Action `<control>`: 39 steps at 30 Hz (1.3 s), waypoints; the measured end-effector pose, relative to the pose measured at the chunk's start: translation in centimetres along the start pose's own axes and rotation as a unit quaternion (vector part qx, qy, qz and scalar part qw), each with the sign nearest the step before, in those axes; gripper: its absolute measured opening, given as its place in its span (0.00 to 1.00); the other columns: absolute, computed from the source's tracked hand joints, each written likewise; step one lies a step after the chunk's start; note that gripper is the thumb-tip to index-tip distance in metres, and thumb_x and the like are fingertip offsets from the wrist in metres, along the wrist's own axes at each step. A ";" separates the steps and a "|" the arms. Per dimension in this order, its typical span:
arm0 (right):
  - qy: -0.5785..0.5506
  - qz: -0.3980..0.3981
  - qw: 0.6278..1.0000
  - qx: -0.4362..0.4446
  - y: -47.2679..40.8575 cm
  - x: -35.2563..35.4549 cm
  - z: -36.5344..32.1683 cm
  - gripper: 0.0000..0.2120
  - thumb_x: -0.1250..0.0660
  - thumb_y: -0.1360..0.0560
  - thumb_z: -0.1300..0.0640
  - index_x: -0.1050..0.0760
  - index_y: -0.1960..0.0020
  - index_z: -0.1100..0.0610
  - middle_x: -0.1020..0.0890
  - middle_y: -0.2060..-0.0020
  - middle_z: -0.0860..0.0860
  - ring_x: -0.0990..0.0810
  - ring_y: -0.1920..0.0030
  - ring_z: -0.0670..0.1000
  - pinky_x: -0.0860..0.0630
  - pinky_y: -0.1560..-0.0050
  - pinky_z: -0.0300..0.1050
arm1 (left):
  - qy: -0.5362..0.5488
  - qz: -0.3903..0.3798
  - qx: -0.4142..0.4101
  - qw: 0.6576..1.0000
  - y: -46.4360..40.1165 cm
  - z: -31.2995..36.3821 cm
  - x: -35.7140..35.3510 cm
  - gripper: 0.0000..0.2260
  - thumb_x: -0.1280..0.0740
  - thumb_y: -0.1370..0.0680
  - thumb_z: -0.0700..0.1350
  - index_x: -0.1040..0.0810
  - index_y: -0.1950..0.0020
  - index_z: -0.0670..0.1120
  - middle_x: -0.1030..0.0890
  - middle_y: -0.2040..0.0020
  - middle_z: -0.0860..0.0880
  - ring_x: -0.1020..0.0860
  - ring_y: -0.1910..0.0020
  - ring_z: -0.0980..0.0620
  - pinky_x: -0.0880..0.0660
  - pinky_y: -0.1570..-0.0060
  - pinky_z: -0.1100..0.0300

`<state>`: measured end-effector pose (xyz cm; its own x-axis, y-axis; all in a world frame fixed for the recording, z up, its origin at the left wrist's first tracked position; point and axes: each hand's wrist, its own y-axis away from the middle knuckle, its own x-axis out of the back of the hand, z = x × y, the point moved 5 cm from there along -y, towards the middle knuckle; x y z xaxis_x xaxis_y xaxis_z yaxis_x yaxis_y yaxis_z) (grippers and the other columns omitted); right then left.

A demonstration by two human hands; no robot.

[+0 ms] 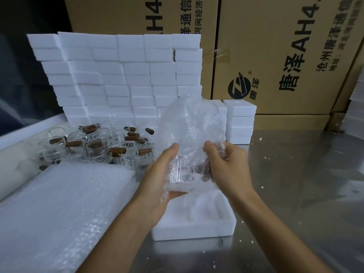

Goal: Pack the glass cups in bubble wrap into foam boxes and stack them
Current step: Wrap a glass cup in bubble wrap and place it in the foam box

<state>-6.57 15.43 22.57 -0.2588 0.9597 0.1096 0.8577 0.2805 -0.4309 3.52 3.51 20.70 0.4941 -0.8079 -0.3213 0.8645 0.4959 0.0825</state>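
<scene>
Both hands are up at centre frame, working one bundle: the left hand (pixel 161 174) cups the underside of a glass cup (pixel 184 170) with its thumb pressed up the side, while the right hand (pixel 226 164) pinches and gathers the bubble wrap sheet (pixel 189 123) against the cup's other side. The wrap billows up above the fingers, only loosely around the glass, and a brown handle shows through it near the right palm. Directly below the bundle an open foam box (pixel 199 223) sits on the steel table (pixel 295 184). At lower left lies a stack of bubble wrap (pixel 59 203); behind it, a cluster of unwrapped cups with wooden handles (pixel 94 144). A wall of closed foam boxes (pixel 122 75) rises at upper left, with cardboard cartons (pixel 275 56) behind.
</scene>
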 end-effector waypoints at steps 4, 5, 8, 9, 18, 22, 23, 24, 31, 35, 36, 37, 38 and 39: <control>0.032 0.003 0.999 0.007 0.2 -0.4 0.2 0.21 0.36 0.21 0.53 0.29 0.61 0.71 0.22 0.73 0.65 0.20 0.75 0.51 0.30 0.72 0.43 | 0.031 0.051 0.014 0.998 -0.4 -0.2 0.7 0.16 0.33 0.22 0.57 0.17 0.41 0.50 0.15 0.43 0.48 0.18 0.43 0.43 0.26 0.37 0.39; 0.038 -0.001 0.999 0.006 0.2 -0.4 0.3 0.21 0.36 0.20 0.54 0.29 0.62 0.71 0.22 0.73 0.64 0.19 0.75 0.51 0.29 0.72 0.44 | 0.033 0.066 0.010 0.997 -0.5 -0.1 1.0 0.15 0.33 0.21 0.56 0.16 0.43 0.48 0.15 0.45 0.46 0.17 0.45 0.41 0.25 0.37 0.38; 0.032 -0.027 0.999 -0.005 0.4 -0.6 0.5 0.19 0.35 0.21 0.54 0.29 0.62 0.69 0.21 0.73 0.62 0.19 0.75 0.51 0.27 0.70 0.48 | 0.005 0.110 -0.026 0.994 -0.8 0.2 1.8 0.14 0.35 0.19 0.54 0.15 0.50 0.47 0.13 0.51 0.46 0.16 0.48 0.42 0.23 0.41 0.38; 0.031 -0.030 0.999 -0.010 0.4 -0.7 0.6 0.16 0.33 0.22 0.53 0.26 0.61 0.65 0.19 0.72 0.58 0.19 0.73 0.50 0.25 0.69 0.48 | -0.001 0.122 -0.036 0.992 -0.8 0.4 1.9 0.14 0.36 0.19 0.55 0.15 0.53 0.48 0.13 0.53 0.48 0.16 0.49 0.44 0.22 0.42 0.39; 0.112 -0.057 0.978 0.168 1.5 -1.1 -1.3 0.19 0.33 0.25 0.41 0.25 0.36 0.45 0.29 0.31 0.37 0.27 0.38 0.35 0.30 0.49 0.24 | -0.013 0.108 -0.064 0.992 -0.6 1.3 2.6 0.15 0.37 0.19 0.57 0.14 0.53 0.54 0.13 0.52 0.52 0.15 0.51 0.50 0.19 0.48 0.48; 0.119 -0.099 0.983 0.104 1.8 -1.6 -0.3 0.24 0.41 0.23 0.33 0.19 0.41 0.48 0.18 0.47 0.36 0.23 0.44 0.35 0.27 0.46 0.32 | -0.007 0.099 -0.083 0.992 -0.5 1.7 2.4 0.16 0.39 0.18 0.56 0.13 0.54 0.53 0.13 0.51 0.50 0.15 0.51 0.49 0.21 0.43 0.41; 0.119 -0.101 0.982 0.110 1.8 -1.7 -0.4 0.21 0.42 0.22 0.34 0.19 0.46 0.47 0.18 0.54 0.33 0.22 0.49 0.34 0.28 0.50 0.29 | -0.004 0.097 -0.086 0.992 -0.6 1.7 2.4 0.16 0.39 0.18 0.56 0.13 0.54 0.53 0.13 0.51 0.50 0.15 0.51 0.48 0.22 0.43 0.40; 0.124 -0.104 0.980 0.118 1.9 -1.8 -0.6 0.16 0.43 0.22 0.36 0.20 0.52 0.44 0.20 0.61 0.31 0.22 0.54 0.34 0.30 0.55 0.27 | 0.000 0.096 -0.088 0.991 -0.6 1.7 2.4 0.16 0.39 0.18 0.56 0.14 0.53 0.52 0.13 0.51 0.50 0.15 0.50 0.48 0.23 0.42 0.39; 0.146 -0.087 0.979 0.116 2.3 -2.6 -0.4 0.28 0.42 0.18 0.44 0.44 0.73 0.52 0.41 0.78 0.46 0.41 0.75 0.46 0.41 0.73 0.36 | 0.033 0.095 -0.140 0.985 -0.3 2.0 1.7 0.15 0.41 0.17 0.53 0.16 0.46 0.48 0.14 0.49 0.48 0.16 0.47 0.47 0.25 0.38 0.40; 0.003 -0.093 0.996 0.005 1.8 -2.9 0.9 0.28 0.38 0.19 0.46 0.45 0.72 0.55 0.42 0.75 0.51 0.42 0.73 0.50 0.41 0.71 0.42 | 0.050 0.087 -0.137 0.985 -0.2 2.0 1.4 0.15 0.40 0.17 0.53 0.16 0.46 0.48 0.14 0.49 0.47 0.16 0.47 0.46 0.24 0.38 0.41; -0.014 -0.083 0.996 -0.011 1.7 -2.8 1.2 0.28 0.38 0.19 0.47 0.46 0.72 0.54 0.42 0.75 0.52 0.43 0.73 0.50 0.43 0.72 0.41 | 0.051 0.080 -0.137 0.986 -0.3 2.0 1.4 0.14 0.40 0.17 0.52 0.16 0.46 0.48 0.14 0.50 0.47 0.16 0.48 0.46 0.24 0.38 0.41; -0.019 -0.073 0.997 -0.017 1.6 -2.6 1.3 0.28 0.38 0.19 0.47 0.47 0.72 0.53 0.43 0.75 0.52 0.44 0.74 0.49 0.45 0.73 0.40 | 0.051 0.074 -0.137 0.986 -0.3 2.1 1.3 0.13 0.39 0.17 0.52 0.16 0.46 0.48 0.13 0.50 0.47 0.15 0.48 0.46 0.24 0.38 0.41; -0.018 -0.065 0.998 -0.014 1.5 -2.4 1.3 0.28 0.37 0.19 0.48 0.47 0.73 0.52 0.43 0.75 0.50 0.45 0.74 0.48 0.47 0.74 0.40 | 0.049 0.069 -0.138 0.987 -0.3 2.2 1.4 0.12 0.39 0.18 0.51 0.17 0.46 0.48 0.13 0.50 0.47 0.15 0.48 0.46 0.24 0.38 0.41; -0.015 -0.059 0.998 -0.005 1.4 -2.2 1.2 0.29 0.37 0.19 0.50 0.47 0.73 0.52 0.44 0.76 0.47 0.46 0.75 0.47 0.47 0.75 0.39 | 0.050 0.067 -0.138 0.987 -0.4 2.4 1.6 0.11 0.37 0.18 0.49 0.17 0.46 0.47 0.13 0.50 0.47 0.15 0.48 0.46 0.24 0.40 0.42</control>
<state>-5.38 13.72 20.65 -0.3706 0.9192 0.1328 0.8253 0.3915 -0.4069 4.20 1.33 22.39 0.5795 -0.7001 -0.4172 0.7268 0.6755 -0.1240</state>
